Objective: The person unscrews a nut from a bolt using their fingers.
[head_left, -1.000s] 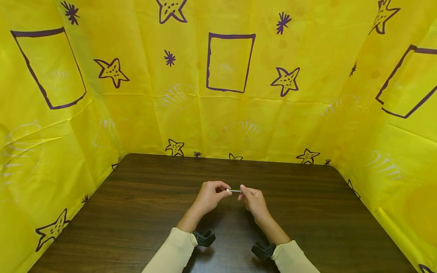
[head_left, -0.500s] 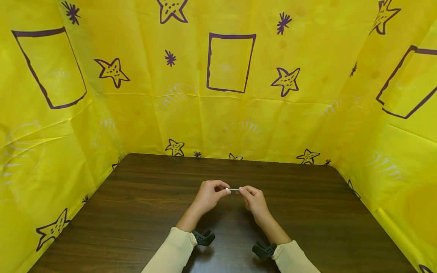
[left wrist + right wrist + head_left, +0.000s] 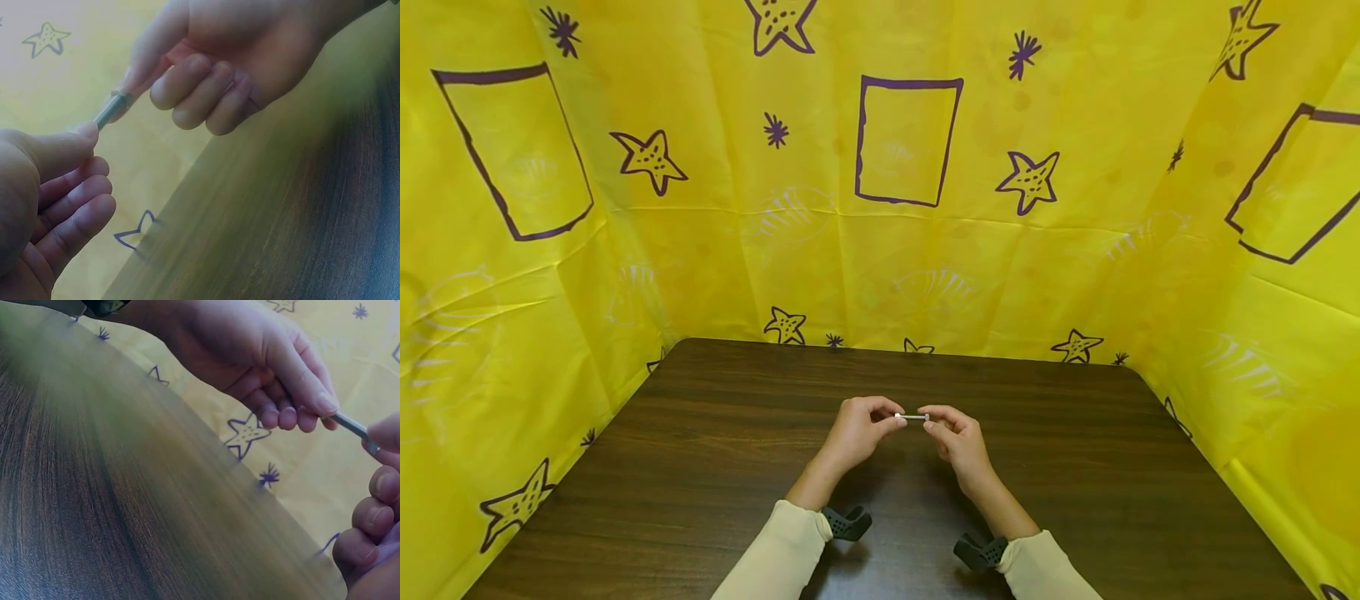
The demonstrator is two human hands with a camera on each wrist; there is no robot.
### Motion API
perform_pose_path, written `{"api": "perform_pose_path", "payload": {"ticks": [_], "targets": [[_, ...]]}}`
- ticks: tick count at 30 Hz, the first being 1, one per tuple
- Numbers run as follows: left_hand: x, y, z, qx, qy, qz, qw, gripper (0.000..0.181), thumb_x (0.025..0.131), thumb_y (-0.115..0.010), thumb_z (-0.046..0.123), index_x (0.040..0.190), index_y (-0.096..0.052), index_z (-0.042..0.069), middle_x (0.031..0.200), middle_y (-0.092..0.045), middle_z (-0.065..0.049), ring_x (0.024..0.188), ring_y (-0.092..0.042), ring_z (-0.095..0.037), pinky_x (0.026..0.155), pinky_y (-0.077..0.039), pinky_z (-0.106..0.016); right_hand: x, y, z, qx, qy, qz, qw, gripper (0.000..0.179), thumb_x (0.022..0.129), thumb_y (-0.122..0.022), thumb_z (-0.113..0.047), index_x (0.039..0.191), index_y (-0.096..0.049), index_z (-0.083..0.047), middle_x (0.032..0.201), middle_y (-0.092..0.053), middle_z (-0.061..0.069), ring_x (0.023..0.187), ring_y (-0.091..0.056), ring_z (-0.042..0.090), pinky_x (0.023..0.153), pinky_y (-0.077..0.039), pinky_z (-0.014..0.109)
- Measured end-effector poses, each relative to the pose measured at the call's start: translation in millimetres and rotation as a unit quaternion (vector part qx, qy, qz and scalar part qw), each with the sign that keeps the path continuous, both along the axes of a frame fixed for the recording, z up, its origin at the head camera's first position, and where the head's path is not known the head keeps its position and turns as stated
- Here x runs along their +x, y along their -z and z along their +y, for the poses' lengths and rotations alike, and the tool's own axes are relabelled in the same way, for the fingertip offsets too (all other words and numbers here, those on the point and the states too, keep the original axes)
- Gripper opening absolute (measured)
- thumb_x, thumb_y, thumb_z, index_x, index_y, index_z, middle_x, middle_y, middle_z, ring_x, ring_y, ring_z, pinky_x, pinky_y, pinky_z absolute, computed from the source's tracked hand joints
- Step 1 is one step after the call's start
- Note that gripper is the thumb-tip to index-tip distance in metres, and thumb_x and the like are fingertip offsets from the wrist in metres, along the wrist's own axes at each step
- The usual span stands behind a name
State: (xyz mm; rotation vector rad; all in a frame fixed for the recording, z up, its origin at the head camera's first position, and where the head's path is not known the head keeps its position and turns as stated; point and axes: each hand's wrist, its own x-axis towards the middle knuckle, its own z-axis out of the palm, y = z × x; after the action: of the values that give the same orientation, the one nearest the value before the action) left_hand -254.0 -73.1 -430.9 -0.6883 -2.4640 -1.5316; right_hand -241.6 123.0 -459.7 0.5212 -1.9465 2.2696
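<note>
Between the two hands, over the table, a slim metal bolt [image 3: 914, 417] lies roughly level in the head view. My left hand [image 3: 859, 432] pinches its left end between thumb and forefinger. Threads show along the bolt [image 3: 107, 114] in the left wrist view. At its right end sits a small nut [image 3: 927, 417], where the thumb and forefinger of my right hand [image 3: 958, 442] close in from both sides. The right wrist view shows the nut [image 3: 373, 448] right at those fingertips, partly covered. The other right fingers are curled toward the palm.
A dark wood-grain table [image 3: 737, 467] lies beneath the hands. Yellow cloth [image 3: 820, 267] printed with purple starfish walls it in at the back and both sides. Each wrist wears a black camera mount [image 3: 848, 524] below a cream sleeve [image 3: 782, 550].
My right thumb and forefinger have shifted around the bolt's right end and now stand farther apart, so the nut shows between them. My left hand keeps its pinch in nearly the same place.
</note>
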Motion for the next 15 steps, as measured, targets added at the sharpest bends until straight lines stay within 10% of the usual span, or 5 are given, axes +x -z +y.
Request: {"api": "perform_pose_path", "payload": {"ticks": [15], "targets": [[-0.3,1.1,1.3,-0.003,0.001,-0.008,1.0000,0.007,0.087,-0.074,0.013,0.093,-0.074,0.009,0.075,-0.068,-0.003,0.062,-0.063,-0.020,0.055,-0.050,-0.028,-0.6,0.7,0.8,-0.009,-0.007,-0.018,0.9998,0.030,0.097,-0.058,-0.005,0.115,-0.056,0.018,0.054,-0.037,-0.005,0.043,-0.029,0.005,0.042,-0.023,0.020]]}}
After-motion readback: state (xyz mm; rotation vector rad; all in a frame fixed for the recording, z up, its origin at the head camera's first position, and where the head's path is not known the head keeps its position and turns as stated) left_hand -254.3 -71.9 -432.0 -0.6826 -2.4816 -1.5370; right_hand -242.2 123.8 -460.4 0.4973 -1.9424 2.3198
